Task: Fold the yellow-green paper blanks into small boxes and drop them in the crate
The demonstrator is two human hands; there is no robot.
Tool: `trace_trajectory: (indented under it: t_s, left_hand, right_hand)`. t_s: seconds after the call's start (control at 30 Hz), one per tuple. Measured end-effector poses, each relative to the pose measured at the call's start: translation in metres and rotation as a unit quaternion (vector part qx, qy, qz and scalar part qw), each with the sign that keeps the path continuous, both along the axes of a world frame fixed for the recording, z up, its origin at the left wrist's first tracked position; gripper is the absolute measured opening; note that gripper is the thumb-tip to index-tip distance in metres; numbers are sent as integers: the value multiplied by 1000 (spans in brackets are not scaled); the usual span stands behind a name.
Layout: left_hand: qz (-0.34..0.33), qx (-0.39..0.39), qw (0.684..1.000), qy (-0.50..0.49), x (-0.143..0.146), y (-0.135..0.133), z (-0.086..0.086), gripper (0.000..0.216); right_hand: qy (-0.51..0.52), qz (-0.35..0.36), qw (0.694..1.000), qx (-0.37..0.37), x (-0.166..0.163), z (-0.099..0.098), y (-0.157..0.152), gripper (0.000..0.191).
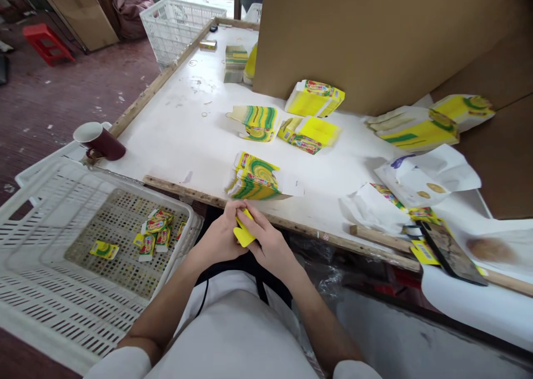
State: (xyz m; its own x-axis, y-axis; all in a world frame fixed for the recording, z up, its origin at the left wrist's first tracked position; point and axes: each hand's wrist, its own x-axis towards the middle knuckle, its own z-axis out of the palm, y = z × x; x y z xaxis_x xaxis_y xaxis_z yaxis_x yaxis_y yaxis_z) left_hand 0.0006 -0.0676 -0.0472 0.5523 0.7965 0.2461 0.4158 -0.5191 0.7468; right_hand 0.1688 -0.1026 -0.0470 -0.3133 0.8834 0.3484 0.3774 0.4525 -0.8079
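Head view shows the white table across twelve o'clock from the hands; a white basket stands at nine o'clock; the right hand and left hand meet before the table's near edge; a stack of printed cartons lies at twelve o'clock; the yellow carton sits inside the two-handed grip, pinched between the fingers, its lower end bared towards six o'clock.

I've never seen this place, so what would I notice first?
Probably the bright yellow piece in the middle, held by the left hand and right hand. Then the brown cardboard standing on the white table, upper right, and the white basket at lower left, with small yellow boxes inside.
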Motion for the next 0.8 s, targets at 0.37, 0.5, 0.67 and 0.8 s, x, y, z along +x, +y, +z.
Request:
trace_trajectory:
  t_s: [0.37, 0.5, 0.67, 0.8]
  left_hand:
    - [73, -30, 994, 75, -20, 13, 27, 52]
    - [64, -27, 995, 78, -26, 14, 26, 53]
    - [54, -9, 996, 71, -18, 10, 28, 52]
    - [71, -18, 992, 102, -24, 10, 38, 51]
  right_hand:
    - [-21, -54, 998, 7, 12, 1, 10, 50]
    - [-48, -18, 999, -13, 21, 8, 13, 37]
    - [-35, -43, 997, -45, 20, 12, 12, 22]
    - [13, -82, 996, -35, 8, 11, 11, 39]
